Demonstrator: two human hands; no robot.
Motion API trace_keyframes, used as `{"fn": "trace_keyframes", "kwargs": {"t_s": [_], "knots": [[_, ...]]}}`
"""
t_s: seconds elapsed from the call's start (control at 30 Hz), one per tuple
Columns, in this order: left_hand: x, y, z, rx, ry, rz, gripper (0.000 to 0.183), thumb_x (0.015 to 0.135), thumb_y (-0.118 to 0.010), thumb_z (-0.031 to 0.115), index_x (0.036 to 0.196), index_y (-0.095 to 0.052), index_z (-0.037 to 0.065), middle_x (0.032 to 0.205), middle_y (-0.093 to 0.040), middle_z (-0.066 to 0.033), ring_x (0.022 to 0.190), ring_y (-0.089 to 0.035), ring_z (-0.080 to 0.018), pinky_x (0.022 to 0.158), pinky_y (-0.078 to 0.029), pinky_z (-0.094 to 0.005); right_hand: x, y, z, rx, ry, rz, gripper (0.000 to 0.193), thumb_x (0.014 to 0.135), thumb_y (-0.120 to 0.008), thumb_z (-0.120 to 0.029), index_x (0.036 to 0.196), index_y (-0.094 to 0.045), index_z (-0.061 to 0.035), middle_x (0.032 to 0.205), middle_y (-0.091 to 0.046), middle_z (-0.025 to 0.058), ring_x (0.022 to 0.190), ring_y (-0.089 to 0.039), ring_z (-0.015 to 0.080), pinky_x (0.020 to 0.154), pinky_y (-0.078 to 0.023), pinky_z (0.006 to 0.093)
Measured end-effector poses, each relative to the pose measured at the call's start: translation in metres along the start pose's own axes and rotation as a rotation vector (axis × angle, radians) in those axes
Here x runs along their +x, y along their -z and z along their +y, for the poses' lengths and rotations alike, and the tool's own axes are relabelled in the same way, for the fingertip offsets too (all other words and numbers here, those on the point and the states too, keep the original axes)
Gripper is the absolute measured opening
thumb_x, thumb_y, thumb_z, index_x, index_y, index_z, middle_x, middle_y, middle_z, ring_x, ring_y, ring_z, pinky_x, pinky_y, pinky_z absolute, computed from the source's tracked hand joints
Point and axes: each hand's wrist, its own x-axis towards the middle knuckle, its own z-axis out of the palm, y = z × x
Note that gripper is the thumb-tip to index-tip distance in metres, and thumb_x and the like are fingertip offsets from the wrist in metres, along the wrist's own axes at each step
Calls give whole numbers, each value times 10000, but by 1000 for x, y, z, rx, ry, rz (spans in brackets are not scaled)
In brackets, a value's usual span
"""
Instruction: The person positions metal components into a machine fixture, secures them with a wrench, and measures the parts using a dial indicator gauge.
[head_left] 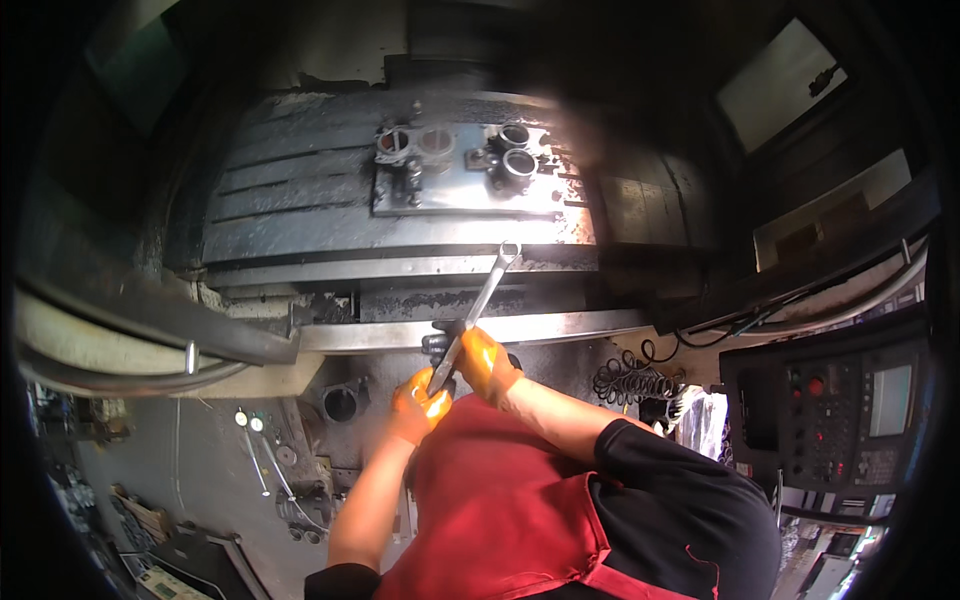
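A long silver ring-end wrench (486,297) slants up and to the right in front of me, its ring over the front edge of the machine table (300,240). My right hand (485,362), in an orange glove with dark fingers, is closed round the shaft. Lower down and to the left, my left hand (422,402), gloved alike, grips the wrench near its other end. Beyond the ring, a bright metal fixture plate (450,200) lies on the slotted table. Round metal parts (519,163) stand on its right side, and a clamped ring-shaped part (393,143) sits at its left.
A metal sill (400,335) crosses between me and the table. At right stand a control panel (840,420) with a red button and a coiled black hose (635,380). Gauges (257,424) and a dark round part (340,402) are at lower left.
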Motion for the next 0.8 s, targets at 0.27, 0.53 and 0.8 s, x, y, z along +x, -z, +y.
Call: {"fn": "trace_keyframes", "kwargs": {"t_s": [0.27, 0.53, 0.8], "knots": [[105, -86, 86, 180, -77, -135, 434, 813, -670, 55, 1238, -586, 21, 995, -674, -90, 911, -639, -185, 824, -512, -322, 62, 108, -139, 245, -1, 465, 311, 966, -550, -443, 967, -628, -141, 678, -514, -29, 566, -456, 133, 508, -370, 282], [286, 6, 97, 1165, -686, 431, 472, 746, -724, 252, 1126, -627, -11, 1103, -638, -240, 1051, -591, -437, 948, -462, -497, 75, 202, -261, 14, -72, 262, 192, 996, -582, -296, 1011, -613, -107, 908, -631, 8, 811, -571, 136, 673, -450, 276], [465, 42, 90, 1467, -183, 769, 551, 843, -656, 394, 1274, -570, 61, 1151, -620, -159, 1084, -559, -371, 952, -460, -444, 44, 351, -217, -580, 96, 626, 203, 1021, -515, -219, 910, -598, -71, 709, -556, 2, 627, -491, 91, 569, -416, 257]]}}
